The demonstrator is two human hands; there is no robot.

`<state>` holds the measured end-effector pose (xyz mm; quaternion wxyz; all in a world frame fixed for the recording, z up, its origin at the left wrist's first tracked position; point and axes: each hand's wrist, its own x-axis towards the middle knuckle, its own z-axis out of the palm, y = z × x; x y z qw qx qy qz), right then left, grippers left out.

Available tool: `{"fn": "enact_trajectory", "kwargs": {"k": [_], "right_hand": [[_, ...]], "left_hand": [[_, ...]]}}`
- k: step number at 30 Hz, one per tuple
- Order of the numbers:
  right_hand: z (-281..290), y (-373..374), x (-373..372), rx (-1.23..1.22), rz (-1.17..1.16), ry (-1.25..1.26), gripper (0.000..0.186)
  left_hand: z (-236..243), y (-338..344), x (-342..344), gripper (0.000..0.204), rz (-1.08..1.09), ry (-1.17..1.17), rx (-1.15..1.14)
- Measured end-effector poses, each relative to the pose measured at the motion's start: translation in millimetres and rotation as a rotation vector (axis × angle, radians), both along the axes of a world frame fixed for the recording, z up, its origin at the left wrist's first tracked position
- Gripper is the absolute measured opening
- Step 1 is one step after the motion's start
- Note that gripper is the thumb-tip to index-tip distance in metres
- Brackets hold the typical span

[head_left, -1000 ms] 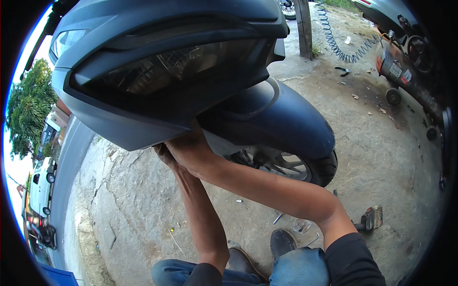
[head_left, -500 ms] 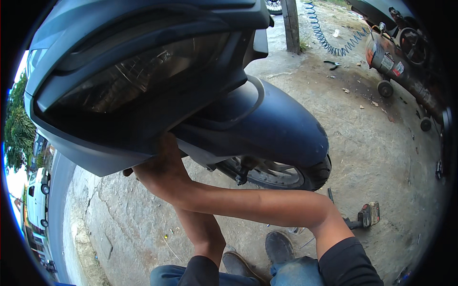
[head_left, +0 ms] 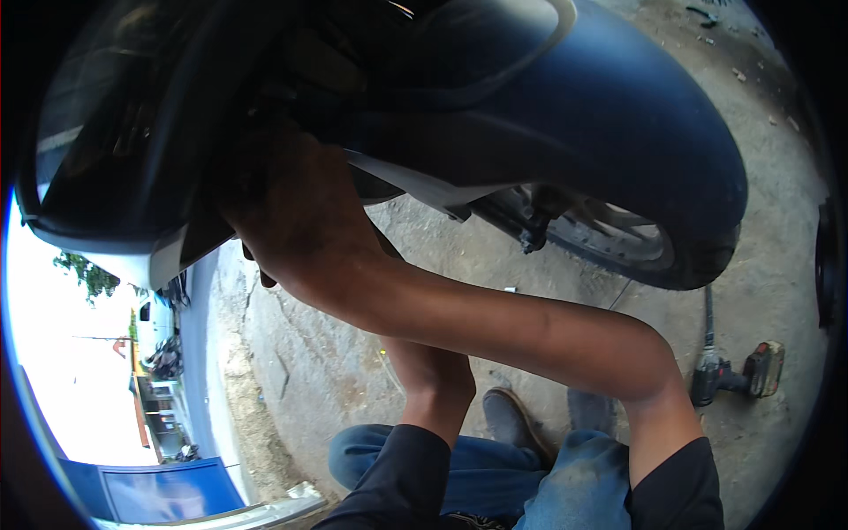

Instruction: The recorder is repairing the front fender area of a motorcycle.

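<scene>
Fairing [head_left: 177, 155] sits in place beside the mudguard [head_left: 609, 124], your right hand [head_left: 291, 199] up at its shaded underside, your left hand [head_left: 266, 278] mostly hidden, so I cannot tell what either grips, or what is done or left.

Pretty tight up under the fairing [head_left: 181, 155]; fender [head_left: 609, 115] crowds the right side. Decent gap between wheel [head_left: 636, 253] and right forearm [head_left: 521, 331], which crosses over the left arm [head_left: 428, 371].
</scene>
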<state>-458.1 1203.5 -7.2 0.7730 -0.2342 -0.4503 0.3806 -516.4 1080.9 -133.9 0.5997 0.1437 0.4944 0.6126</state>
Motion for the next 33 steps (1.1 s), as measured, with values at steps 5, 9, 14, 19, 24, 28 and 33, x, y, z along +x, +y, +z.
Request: {"fn": "enact_trajectory", "kwargs": {"k": [5, 9, 14, 19, 24, 28, 33], "right_hand": [[0.8, 5.8, -3.3, 0.156, -0.304, -0.117, 0.014], [-1.2, 3.5, -10.5, 0.177, -0.339, -0.086, 0.004], [-5.1, -6.8, -8.7, 0.128, -0.298, -0.122, 0.015], [-0.5, -7.0, -7.0, 0.133, -0.313, -0.140, 0.018], [0.9, -7.9, -7.3, 0.160, -0.340, -0.154, 0.015], [-3.5, -1.9, -0.7, 0.174, -0.373, -0.176, 0.014], [-4.0, 14.0, 8.9, 0.265, -0.244, -0.405, 0.006]], "left_hand": [[-14.1, 0.1, -30.8, 0.048, 0.000, 0.057, -0.019], [-22.1, -6.1, -37.7, 0.049, -0.034, -0.016, -0.016], [-31.2, -15.5, -35.5, 0.055, -0.053, -0.104, -0.077], [-39.8, -20.1, -49.8, 0.059, -0.122, -0.280, -0.090], [-31.9, -20.5, -46.2, 0.057, -0.082, -0.183, -0.086], [-25.3, -7.4, -29.1, 0.053, -0.074, -0.056, 0.019], [2.0, 14.8, -0.2, 0.052, 0.035, 0.118, 0.092]]}}
